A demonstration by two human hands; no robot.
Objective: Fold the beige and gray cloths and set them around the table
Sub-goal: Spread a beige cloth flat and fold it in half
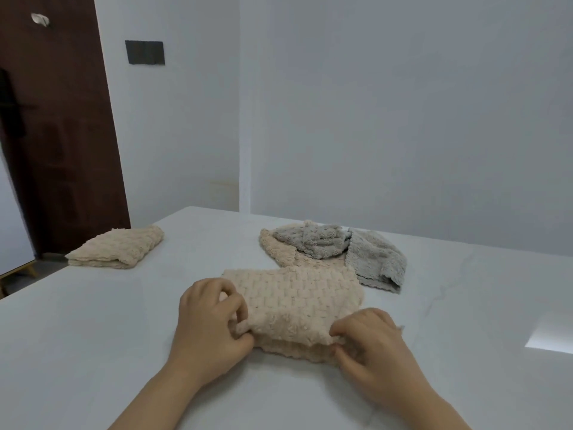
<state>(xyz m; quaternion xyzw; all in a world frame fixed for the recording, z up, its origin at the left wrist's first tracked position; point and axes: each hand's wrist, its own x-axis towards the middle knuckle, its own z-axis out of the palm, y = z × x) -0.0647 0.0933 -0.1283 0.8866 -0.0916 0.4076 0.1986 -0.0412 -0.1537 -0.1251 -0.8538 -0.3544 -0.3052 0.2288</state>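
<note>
left hand [208, 324] pinching the beige cloth [294, 302] at its left corner, right hand [373, 346] pinching the right corner, near edge lifted off the worktop [93, 336]

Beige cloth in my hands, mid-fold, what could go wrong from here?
The left hand and right hand pinch the beige cloth only at its near corners, so the fold may skew. Its far edge seems to touch the unfolded pile, which could drag along. The folded beige cloth lies close to the table edge and could be nudged off.
</note>
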